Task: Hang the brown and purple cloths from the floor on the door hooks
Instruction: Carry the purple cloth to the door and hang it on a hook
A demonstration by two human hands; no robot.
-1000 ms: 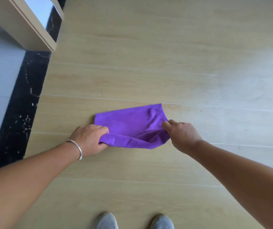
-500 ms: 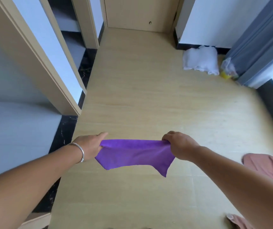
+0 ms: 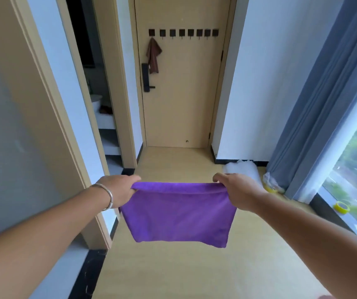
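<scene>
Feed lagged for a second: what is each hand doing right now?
Left hand: grips the left top corner of the purple cloth.
Right hand: grips its right top corner.

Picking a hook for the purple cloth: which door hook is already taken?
The leftmost hook of the row; the brown cloth hangs from it, while the other seven are bare.

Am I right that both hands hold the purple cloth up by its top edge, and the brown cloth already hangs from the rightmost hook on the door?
Not quite. In the head view the brown cloth hangs from the leftmost hook on the door, not the rightmost. The rest is right: the left hand and the right hand hold the purple cloth up by its top edge.
</scene>
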